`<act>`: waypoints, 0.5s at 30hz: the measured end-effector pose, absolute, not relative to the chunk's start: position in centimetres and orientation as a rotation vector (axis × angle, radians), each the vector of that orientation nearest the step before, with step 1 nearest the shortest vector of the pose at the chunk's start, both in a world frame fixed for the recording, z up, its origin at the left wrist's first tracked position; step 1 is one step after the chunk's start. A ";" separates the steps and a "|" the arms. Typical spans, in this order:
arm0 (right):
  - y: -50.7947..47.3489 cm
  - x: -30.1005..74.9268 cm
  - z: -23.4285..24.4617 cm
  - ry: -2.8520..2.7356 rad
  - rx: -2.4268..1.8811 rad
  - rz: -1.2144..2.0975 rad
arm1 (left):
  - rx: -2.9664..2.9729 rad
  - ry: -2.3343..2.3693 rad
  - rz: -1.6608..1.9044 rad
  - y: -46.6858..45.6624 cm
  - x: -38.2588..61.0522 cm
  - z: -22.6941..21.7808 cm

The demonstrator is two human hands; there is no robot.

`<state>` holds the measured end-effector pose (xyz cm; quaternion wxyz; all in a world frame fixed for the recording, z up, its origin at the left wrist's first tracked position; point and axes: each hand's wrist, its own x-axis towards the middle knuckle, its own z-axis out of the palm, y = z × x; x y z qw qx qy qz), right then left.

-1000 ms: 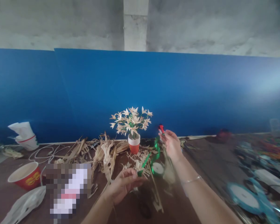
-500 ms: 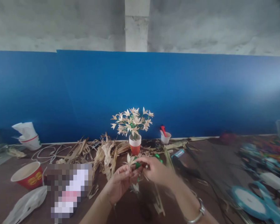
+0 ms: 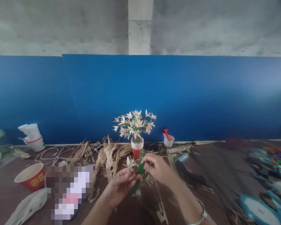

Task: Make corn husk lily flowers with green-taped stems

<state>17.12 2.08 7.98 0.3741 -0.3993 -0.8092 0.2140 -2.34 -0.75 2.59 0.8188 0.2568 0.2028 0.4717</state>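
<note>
Between the fingertips of my left hand (image 3: 120, 187) is a pale husk flower (image 3: 129, 163), its petals spread upward. My right hand (image 3: 158, 168), with a silver bangle at the wrist, pinches a green ribbon (image 3: 140, 168) that stands between the two hands. The ribbon's lower part passes by my left fingers; whether it is joined to the flower I cannot tell. Just beyond the hands stands a red and white pot (image 3: 137, 147) holding a bunch of similar pale flowers (image 3: 135, 124) on green stems.
Dry corn husks (image 3: 109, 153) lie behind and left of my hands. A red paper bowl (image 3: 30, 178) and a plastic bag (image 3: 29, 203) sit at left. A small white cup (image 3: 169, 142) holds a red-handled tool. A blue ribbon roll (image 3: 257, 209) lies at right.
My right hand has drawn the green ribbon up and out, so a longer strip now shows upright. My left hand keeps the flower. The whole view has shifted slightly.
</note>
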 end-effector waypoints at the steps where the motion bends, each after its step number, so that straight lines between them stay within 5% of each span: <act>1: 2.2 17.5 8.2 -2.041 -1.068 0.505 | 0.549 0.433 0.990 -0.8 -2.3 2.6; 15: 2.3 18.4 8.1 -2.029 -1.322 0.277 | 0.564 0.325 1.164 -0.6 -2.2 3.2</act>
